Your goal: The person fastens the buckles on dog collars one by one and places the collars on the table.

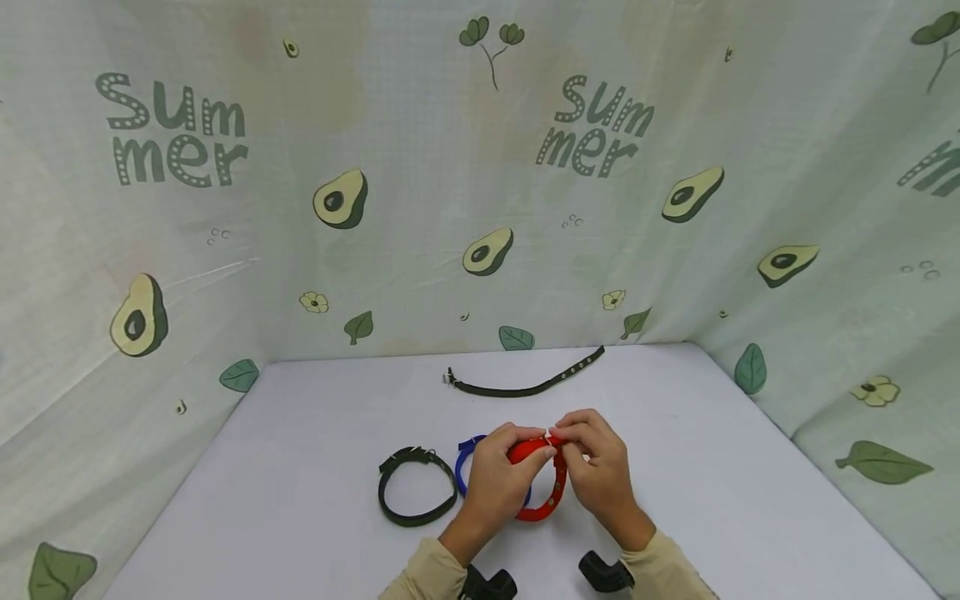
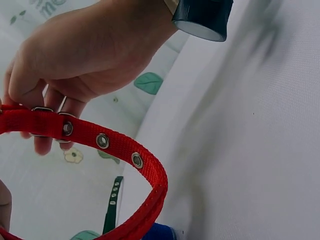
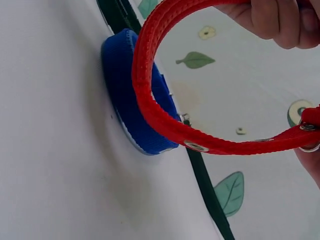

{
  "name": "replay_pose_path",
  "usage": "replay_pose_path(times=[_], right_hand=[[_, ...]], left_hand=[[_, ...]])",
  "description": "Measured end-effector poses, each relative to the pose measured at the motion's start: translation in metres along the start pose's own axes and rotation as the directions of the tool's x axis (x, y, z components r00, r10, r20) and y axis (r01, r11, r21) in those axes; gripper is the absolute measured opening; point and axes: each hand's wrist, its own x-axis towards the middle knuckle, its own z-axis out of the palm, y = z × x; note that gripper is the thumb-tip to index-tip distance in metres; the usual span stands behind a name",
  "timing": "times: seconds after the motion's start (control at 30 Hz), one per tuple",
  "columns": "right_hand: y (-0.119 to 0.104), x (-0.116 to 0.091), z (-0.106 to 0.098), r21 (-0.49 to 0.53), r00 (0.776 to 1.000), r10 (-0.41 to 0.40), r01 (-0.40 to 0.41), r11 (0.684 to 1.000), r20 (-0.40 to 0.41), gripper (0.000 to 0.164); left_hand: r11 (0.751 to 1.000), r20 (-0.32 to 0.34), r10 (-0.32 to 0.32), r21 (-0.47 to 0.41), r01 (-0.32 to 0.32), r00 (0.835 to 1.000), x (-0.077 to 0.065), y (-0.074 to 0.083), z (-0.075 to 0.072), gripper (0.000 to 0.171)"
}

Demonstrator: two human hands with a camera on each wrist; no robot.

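Observation:
Both hands hold a red collar [image 1: 534, 514] with metal eyelets, bent into a loop above the table. My left hand [image 1: 497, 467] pinches its top edge from the left. From the right, fingers of my right hand [image 1: 602, 468] pinch the strap close to the left fingertips. In the left wrist view the red strap [image 2: 120, 143] runs through metal loops near the fingers; part of the fastening is hidden. Behind the left hand lies a looped blue collar [image 1: 460, 469], partly covered. The right wrist view shows the blue collar [image 3: 117, 82] standing on edge behind the red loop.
A dark collar [image 1: 411, 522], closed in a ring, lies left of the blue one. Farther back, another dark collar [image 1: 510, 392] stretches out with its buckle to the left. A printed curtain [image 1: 420, 208] hangs behind the white table [image 1: 315, 500].

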Motion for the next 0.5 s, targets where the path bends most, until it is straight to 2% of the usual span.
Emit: replay_pose_path(times=[0.23,0.5], right_hand=[[0.002,0.0,-0.001,-0.023,0.994,-0.113,0.113,0.993,0.001,0.03],[0.032,-0.008,0.006,-0.053,0.98,-0.196,0.197,0.979,0.014,0.031]], left_hand=[[0.999,-0.009,-0.034,-0.009,0.034,0.999,0.002,-0.002,-0.002,0.023],[0.999,-0.023,-0.028,0.016,0.028,0.999,0.002,-0.003,-0.005,0.024]])
